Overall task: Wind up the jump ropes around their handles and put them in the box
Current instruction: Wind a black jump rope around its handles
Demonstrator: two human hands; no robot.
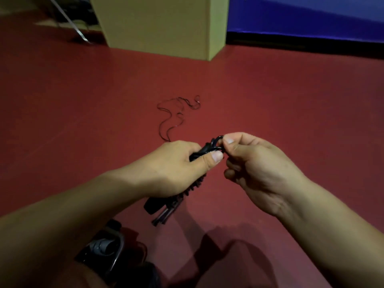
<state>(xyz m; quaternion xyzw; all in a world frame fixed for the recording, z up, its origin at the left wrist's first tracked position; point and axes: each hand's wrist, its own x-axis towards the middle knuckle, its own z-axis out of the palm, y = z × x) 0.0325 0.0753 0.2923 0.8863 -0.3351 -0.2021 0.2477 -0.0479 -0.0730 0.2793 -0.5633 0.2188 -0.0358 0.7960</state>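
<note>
A single view is given, taken from a wide-angle camera worn on the person's head and aimed forward and down. The red floor (83, 100) is seen from above at a slant and fills most of the frame. Both forearms are seen entering from 7 and 5 o'clock, and the left hand (178, 165) and right hand (255, 169) are met close to the lens, just below centre. Farther off, a pale pillar (158, 23) is placed at 12 o'clock and a blue wall panel (311, 15) at 1 o'clock. Straight edges are bowed toward the borders.
</note>
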